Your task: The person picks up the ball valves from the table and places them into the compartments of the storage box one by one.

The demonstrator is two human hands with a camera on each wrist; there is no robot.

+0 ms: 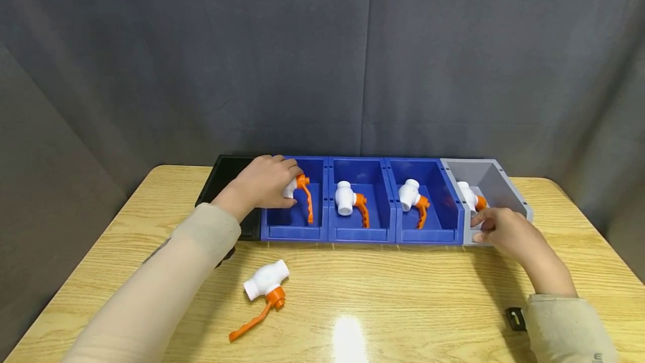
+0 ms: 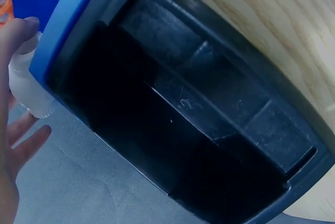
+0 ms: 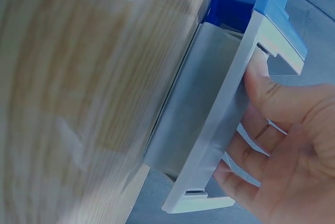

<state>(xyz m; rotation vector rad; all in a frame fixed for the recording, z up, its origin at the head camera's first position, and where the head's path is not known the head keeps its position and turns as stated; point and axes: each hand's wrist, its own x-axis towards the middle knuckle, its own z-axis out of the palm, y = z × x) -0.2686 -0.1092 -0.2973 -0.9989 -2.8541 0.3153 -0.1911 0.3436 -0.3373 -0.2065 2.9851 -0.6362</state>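
My left hand (image 1: 269,181) grips the white body of a ball valve (image 1: 290,188) with an orange lever, over the leftmost blue bin (image 1: 297,234). The left wrist view shows the thumb and fingers around that white body (image 2: 29,85). My right hand (image 1: 509,231) reaches over the front of the grey bin (image 1: 484,170), thumb and fingers apart. Just beyond its fingertips lies another ball valve (image 1: 466,192), partly hidden. In the right wrist view nothing shows between the fingers of the right hand (image 3: 282,140), which are inside the bin's front wall (image 3: 209,124).
The middle blue bin (image 1: 360,234) and right blue bin (image 1: 428,235) each hold a ball valve. A black bin (image 2: 183,109) stands at the row's left end, partly behind my left arm. Another ball valve (image 1: 267,279) lies on the wooden table (image 1: 403,296). Grey cloth (image 1: 302,60) hangs behind.
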